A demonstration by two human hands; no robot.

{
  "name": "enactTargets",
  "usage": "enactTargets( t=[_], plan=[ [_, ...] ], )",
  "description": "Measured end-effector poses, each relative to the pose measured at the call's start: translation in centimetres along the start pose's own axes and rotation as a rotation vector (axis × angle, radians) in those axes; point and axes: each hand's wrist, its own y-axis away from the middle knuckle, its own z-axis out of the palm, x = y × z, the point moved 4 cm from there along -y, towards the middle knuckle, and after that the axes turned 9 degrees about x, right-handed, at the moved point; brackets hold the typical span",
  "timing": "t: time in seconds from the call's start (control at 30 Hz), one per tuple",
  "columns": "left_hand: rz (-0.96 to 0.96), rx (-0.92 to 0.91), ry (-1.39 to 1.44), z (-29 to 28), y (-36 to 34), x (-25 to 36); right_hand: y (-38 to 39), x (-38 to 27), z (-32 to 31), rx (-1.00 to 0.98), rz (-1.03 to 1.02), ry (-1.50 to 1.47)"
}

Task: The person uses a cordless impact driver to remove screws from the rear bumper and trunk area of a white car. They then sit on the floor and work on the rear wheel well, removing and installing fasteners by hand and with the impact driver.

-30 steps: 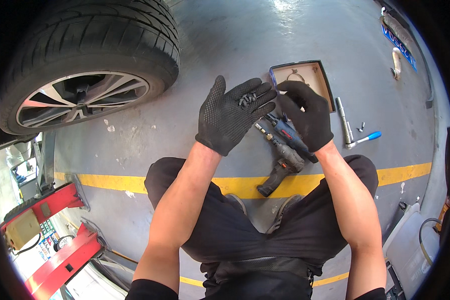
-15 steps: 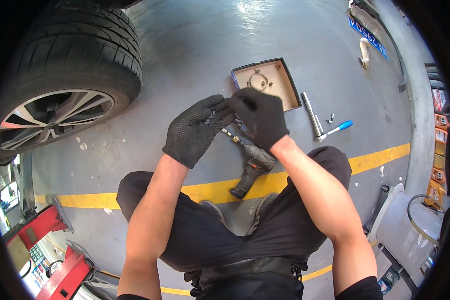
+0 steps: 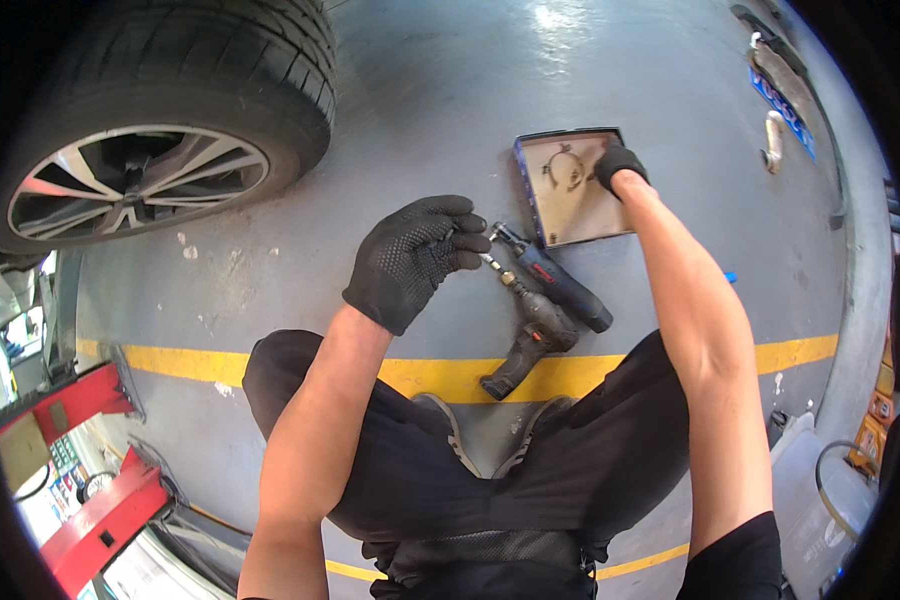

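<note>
My left hand, in a black dotted glove, hovers with its fingers curled in; what lies in them is hidden. Close beside its fingertips is the bit end of a pistol-grip power driver on the floor. A cordless ratchet lies alongside the driver. Farther right, my gloved right hand reaches over the right side of a shallow open box. Its fingers are bent together and pointing down, partly hidden. Inside the box are a thin ring-shaped clamp and some small dark pieces.
A car wheel stands at the upper left. The blue end of a tool handle shows past my right forearm. A curved metal pipe lies far right. Red lift arms are at the lower left, and a yellow line crosses the floor.
My right hand has left my left hand and moved right to the box. My left hand's fingers have curled inward over the palm, where small metal pieces showed before. The view has shifted slightly.
</note>
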Motion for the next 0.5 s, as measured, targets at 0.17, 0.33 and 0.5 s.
enactTargets(
  t=[0.17, 0.33, 0.5],
  plan=[
    [0.01, 0.067, -0.096, -0.6, 3.0, -0.6, -1.5, 0.3, 1.2, 0.01, 0.113, -0.017],
    [0.036, 0.092, -0.207, -0.6, 3.4, -0.5, -0.5, 0.6, 0.4, 0.034, 0.028, -0.067],
    [-0.012, 0.073, -0.167, 0.2, 2.8, -0.8, 0.6, 0.4, -0.1, 0.186, 0.221, -0.204]
  ],
)
